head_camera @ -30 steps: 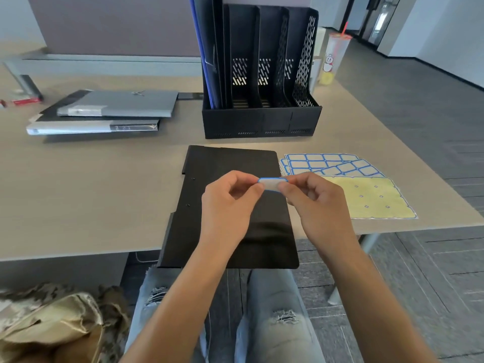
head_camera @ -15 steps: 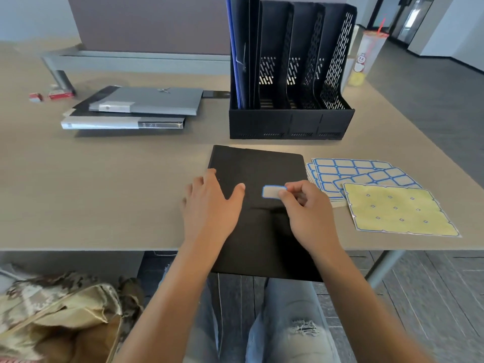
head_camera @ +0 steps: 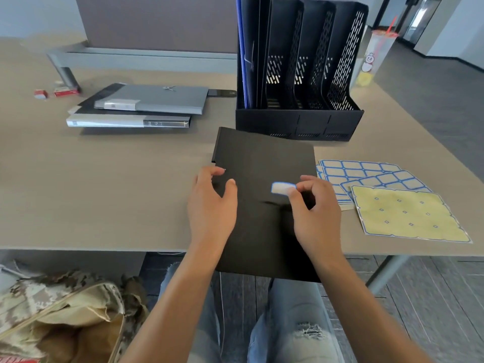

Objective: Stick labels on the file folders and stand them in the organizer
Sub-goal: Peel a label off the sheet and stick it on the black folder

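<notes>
Label (head_camera: 281,188), white with blue border, was pinched in the right hand (head_camera: 315,216) over the black folder (head_camera: 264,163); whether it had touched the cover could not be told. Left hand (head_camera: 210,205) rested on the folder's left part, fingers loosely spread, gripping nothing. Folder lay flat on the table (head_camera: 117,192), just in front of the organizer (head_camera: 300,121). Label sheets (head_camera: 366,174) lay right of the folder. Grey folders (head_camera: 146,106) were stacked to its far left, apparently pending. Judgement: early; one slot of the organizer filled.

The left hand (head_camera: 212,205) has let go of the label (head_camera: 281,188) and dropped onto the black folder (head_camera: 262,158).
</notes>
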The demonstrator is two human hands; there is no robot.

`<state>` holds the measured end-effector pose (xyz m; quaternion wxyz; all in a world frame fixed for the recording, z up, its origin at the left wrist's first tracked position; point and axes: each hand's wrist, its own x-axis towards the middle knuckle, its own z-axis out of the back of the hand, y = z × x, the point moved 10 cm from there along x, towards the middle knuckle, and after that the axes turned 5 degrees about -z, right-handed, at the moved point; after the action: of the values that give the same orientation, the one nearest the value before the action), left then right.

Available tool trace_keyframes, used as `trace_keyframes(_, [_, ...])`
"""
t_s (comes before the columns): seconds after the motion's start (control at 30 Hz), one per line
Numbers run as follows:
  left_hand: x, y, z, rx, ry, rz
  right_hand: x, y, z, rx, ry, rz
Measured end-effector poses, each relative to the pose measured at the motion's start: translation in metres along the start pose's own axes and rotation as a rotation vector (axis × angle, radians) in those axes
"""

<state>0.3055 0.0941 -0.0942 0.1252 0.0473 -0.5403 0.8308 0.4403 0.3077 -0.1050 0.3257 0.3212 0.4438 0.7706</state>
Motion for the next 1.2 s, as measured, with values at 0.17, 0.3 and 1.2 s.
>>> trace_keyframes(0.17, [-0.01, -0.01, 0.012, -0.073, -0.081, -0.031, 0.005, 0.003, 0.015, 0.104, -0.093, -0.082])
trace_keyframes(0.3, [-0.013, -0.025, 0.02, -0.101, -0.112, -0.095, 0.02, 0.017, 0.025, 0.191, -0.096, -0.095])
trace_keyframes(1.2, [0.009, -0.143, 0.07, -0.235, -0.253, -0.252, 0.064, 0.166, 0.082, 0.419, -0.146, 0.316])
